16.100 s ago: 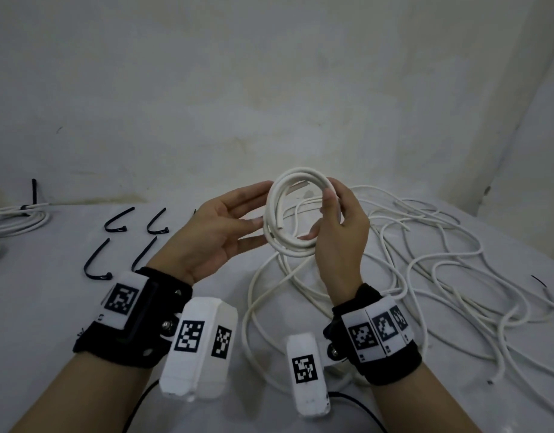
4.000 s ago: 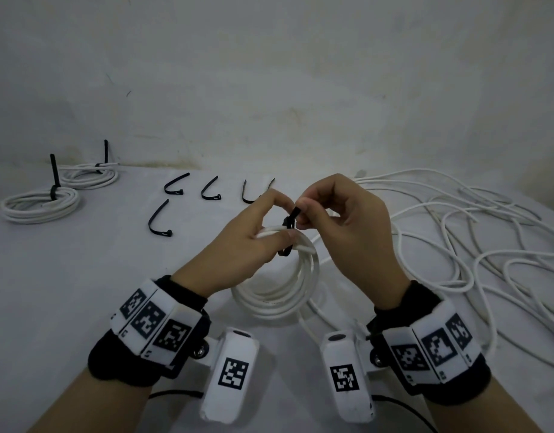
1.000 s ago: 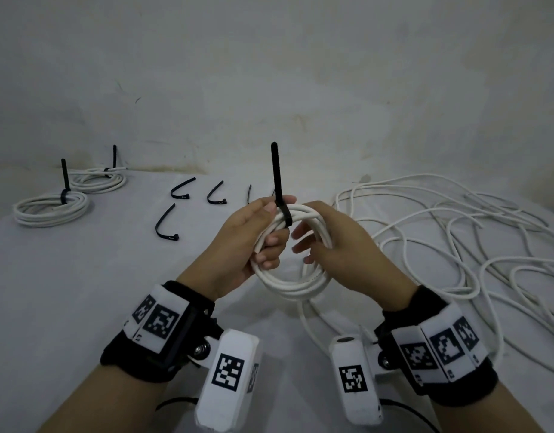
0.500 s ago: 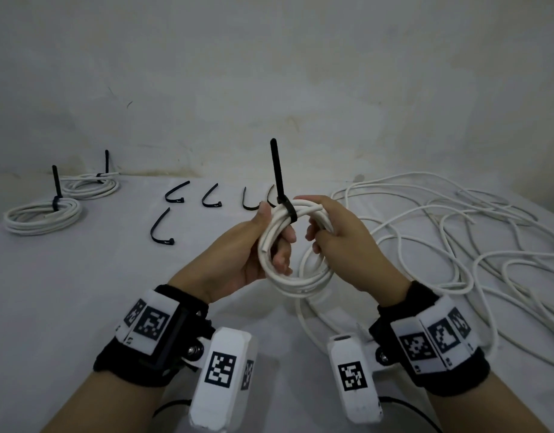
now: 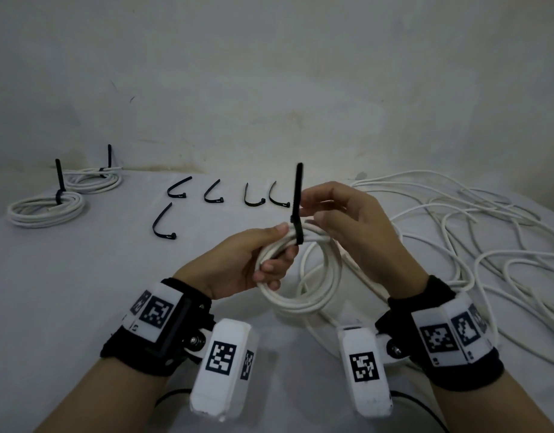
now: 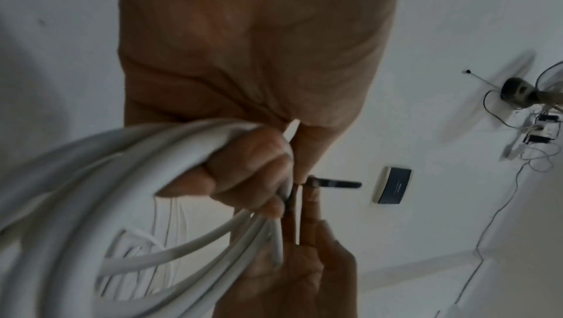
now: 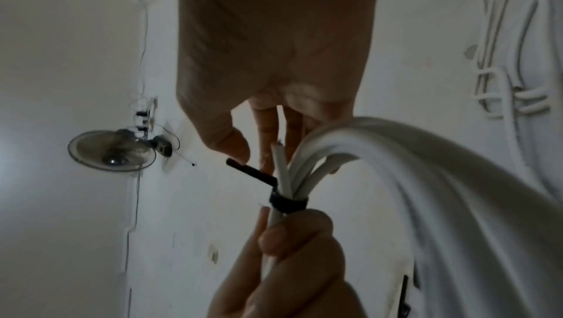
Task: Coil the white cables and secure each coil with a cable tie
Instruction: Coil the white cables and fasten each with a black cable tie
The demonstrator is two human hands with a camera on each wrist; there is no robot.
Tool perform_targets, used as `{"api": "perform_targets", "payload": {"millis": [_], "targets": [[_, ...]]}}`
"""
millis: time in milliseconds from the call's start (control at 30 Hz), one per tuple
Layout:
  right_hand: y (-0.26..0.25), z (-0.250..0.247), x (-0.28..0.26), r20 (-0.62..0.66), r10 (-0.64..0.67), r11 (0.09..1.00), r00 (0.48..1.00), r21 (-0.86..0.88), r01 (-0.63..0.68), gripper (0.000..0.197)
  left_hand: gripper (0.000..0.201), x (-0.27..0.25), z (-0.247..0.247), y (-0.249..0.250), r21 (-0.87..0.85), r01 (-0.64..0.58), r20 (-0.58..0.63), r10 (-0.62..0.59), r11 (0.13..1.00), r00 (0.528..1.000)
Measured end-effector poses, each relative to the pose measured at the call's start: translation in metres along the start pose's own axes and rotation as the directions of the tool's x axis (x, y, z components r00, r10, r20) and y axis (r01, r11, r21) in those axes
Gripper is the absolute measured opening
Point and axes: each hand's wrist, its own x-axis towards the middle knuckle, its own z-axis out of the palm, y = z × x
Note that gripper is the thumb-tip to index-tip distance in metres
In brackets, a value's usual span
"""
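Far left of head view: two tied coils [image 5: 46,209] on table [image 5: 66,292]. Upper centre: five spare cable ties [image 5: 164,223].

Centre: left hand [image 5: 238,267] curled round white coil [image 5: 300,273], gripping beside black cable tie [image 5: 298,204].

Change: half second ago right hand [image 5: 350,226] cupped coil; now thumb and fingertips are closing toward upright tail, whether pinched or only touching, cannot tell. Tie looks cinched; likely final tug.

Right: loose white cable [image 5: 472,245] uncoiled, cut off at frame edge. Locking head hard to make out.

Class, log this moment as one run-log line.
stage: tie cinched | left hand: grips white cable coil | right hand: pinches black plastic cable tie tail | tied coils on table: two
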Motion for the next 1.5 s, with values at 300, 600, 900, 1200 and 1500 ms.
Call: {"api": "perform_targets", "payload": {"millis": [300, 600, 900, 1200, 1500], "targets": [[0.010, 0.007, -0.001, -0.076, -0.267, 0.870, 0.961, -0.448, 0.207, 0.018, 0.036, 0.001, 0.002, 0.000, 0.096, 0.031, -0.017, -0.030, 0.995, 0.999], [0.001, 0.016, -0.004, 0.016, 0.243, 0.968, 0.970, -0.072, -0.241, 0.038, 0.039, -0.005, -0.003, 0.010, 0.029, -0.074, -0.126, 0.078, 0.997, 0.989], [-0.006, 0.046, 0.020, -0.194, 0.324, 0.915, 0.926, 0.311, -0.256, 0.037, 0.038, -0.023, -0.026, 0.029, 0.225, -0.166, -0.343, 0.238, 0.960, 0.909], [0.010, 0.107, 0.037, -0.215, 0.323, 0.916, 0.922, 0.315, -0.247, 0.039, 0.033, -0.053, -0.048, 0.022, 0.540, -0.153, -0.447, 0.436, 0.827, 0.781], [0.041, 0.128, 0.036, 0.059, 0.311, 0.949, 0.949, 0.042, -0.313, 0.040, 0.031, -0.095, -0.100, 0.022, 0.519, 0.001, -0.573, 0.348, 0.854, 0.742]]}}
